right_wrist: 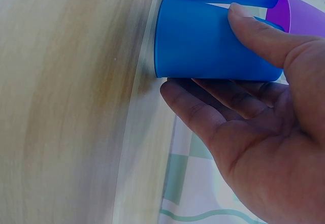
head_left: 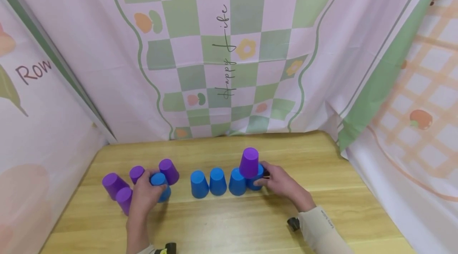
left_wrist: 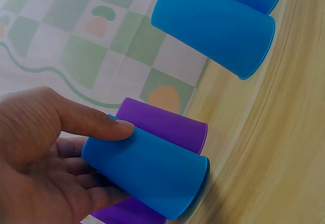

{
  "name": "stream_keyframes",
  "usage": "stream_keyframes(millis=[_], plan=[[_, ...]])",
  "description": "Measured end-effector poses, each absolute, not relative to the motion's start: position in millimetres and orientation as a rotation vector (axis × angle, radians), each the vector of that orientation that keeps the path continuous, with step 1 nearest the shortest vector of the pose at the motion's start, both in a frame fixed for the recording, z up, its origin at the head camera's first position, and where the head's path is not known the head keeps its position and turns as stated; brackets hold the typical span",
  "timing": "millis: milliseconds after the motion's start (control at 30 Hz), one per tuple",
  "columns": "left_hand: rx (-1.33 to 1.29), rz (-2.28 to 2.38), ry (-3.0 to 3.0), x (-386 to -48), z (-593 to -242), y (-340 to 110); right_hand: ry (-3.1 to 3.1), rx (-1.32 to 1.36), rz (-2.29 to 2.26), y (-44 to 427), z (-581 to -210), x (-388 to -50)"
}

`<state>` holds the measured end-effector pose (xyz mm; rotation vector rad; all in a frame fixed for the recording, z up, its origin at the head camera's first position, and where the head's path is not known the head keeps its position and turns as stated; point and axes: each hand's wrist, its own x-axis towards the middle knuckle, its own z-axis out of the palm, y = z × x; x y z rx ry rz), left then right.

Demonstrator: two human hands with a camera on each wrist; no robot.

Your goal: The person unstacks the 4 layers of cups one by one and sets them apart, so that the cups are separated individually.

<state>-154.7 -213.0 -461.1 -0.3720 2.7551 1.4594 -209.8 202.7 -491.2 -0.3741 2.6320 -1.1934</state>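
Observation:
On the left of the table my left hand [head_left: 144, 195] holds an upside-down blue cup [left_wrist: 152, 170], thumb on the near side and fingers behind. Purple cups [head_left: 169, 172] stand around that hand, one of them partly covered by it. To the right, a row of upside-down blue cups [head_left: 199, 185] runs across the table. At the row's right end, my right hand [head_left: 284, 184] grips the last blue cup [right_wrist: 208, 41] between thumb and fingers. A purple cup [head_left: 249, 162] rests upside down on top of the two rightmost blue cups.
The wooden table [head_left: 222, 226] stretches in front of the cups. A patterned cloth [head_left: 247, 11] hangs behind the table's back edge, with more cloth at both sides. Two purple cups [head_left: 114, 185] lean close together in view at the far left.

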Motion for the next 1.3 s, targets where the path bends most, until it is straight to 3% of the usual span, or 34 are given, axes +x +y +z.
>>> stream_keyframes(millis=[1300], plan=[[-0.429, 1.435, 2.687, -154.8, -457.4, -213.5, 2.627, -0.34, -1.203, 202.1, -490.1, -208.3]])
